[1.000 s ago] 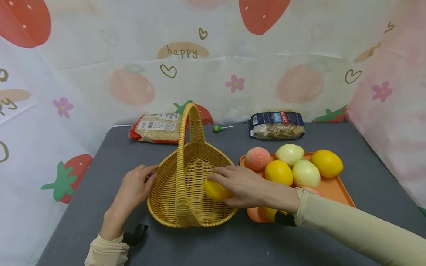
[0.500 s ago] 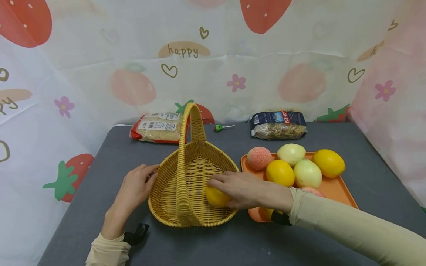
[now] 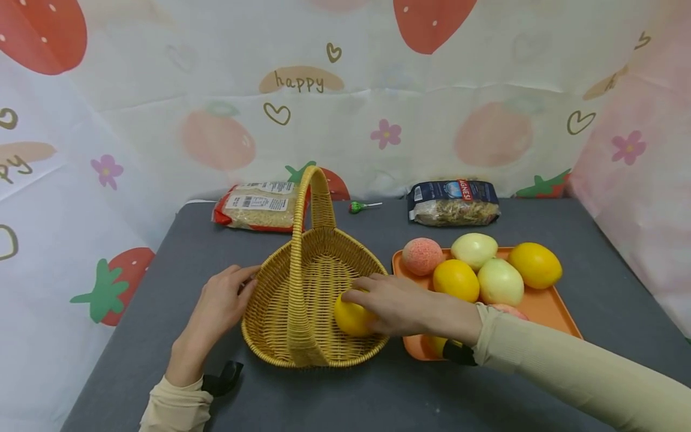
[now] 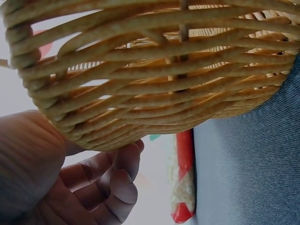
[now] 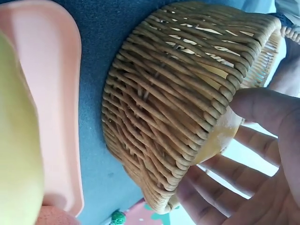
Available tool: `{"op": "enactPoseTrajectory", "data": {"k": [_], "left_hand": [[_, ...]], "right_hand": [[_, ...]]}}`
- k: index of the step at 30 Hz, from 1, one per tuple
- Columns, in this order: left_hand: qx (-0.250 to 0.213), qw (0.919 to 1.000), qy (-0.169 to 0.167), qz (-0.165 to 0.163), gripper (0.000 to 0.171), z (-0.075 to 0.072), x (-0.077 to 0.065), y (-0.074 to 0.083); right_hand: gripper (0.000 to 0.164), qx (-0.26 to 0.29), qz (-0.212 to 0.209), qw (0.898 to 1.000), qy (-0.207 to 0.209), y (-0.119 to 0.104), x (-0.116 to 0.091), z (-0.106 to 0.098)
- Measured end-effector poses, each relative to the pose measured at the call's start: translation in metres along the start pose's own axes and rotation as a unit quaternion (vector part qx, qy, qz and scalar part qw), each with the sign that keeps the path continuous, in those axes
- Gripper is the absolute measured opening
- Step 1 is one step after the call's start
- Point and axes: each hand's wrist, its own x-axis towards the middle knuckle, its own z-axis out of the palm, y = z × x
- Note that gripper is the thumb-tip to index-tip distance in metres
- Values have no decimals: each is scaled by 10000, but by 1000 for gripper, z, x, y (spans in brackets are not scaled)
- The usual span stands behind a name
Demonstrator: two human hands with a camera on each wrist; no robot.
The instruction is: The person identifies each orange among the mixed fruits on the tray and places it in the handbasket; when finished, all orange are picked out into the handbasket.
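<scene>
A wicker basket (image 3: 268, 327) with a tall arched handle stands mid-table. My left hand (image 3: 218, 305) holds its left rim; in the left wrist view the fingers (image 4: 124, 185) curl beside the rim. A yellow, lemon-like fruit (image 3: 349, 317) lies inside the basket, towards the right. Over it and the right rim extends my right hand (image 3: 396, 305), its fingers loosely spread around the fruit's upper side. From the right wrist, the thumb (image 5: 262, 108) is near the rim and the fruit (image 5: 218, 140) shows behind the weave, with the fingers relaxed and partly hidden.
An orange tray (image 3: 550, 312) to the right carries several yellow, pale green and pink fruits, partly covered by the right forearm. Along the back lie a red-edged bag of grain (image 3: 256, 207), a green lollipop (image 3: 356, 207) and a dark blue pasta bag (image 3: 453, 203).
The right hand's fingers have loosened and lifted slightly off the yellow fruit, which shows more now inside the basket. My left hand stays at the rim.
</scene>
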Motion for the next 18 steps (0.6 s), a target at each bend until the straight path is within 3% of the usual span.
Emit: {"op": "enactPoseTrajectory", "data": {"k": [18], "left_hand": [[40, 10000, 17, 11, 27, 1, 0, -1]], "right_hand": [[44, -87, 30, 9999, -88, -3, 1, 1]]}}
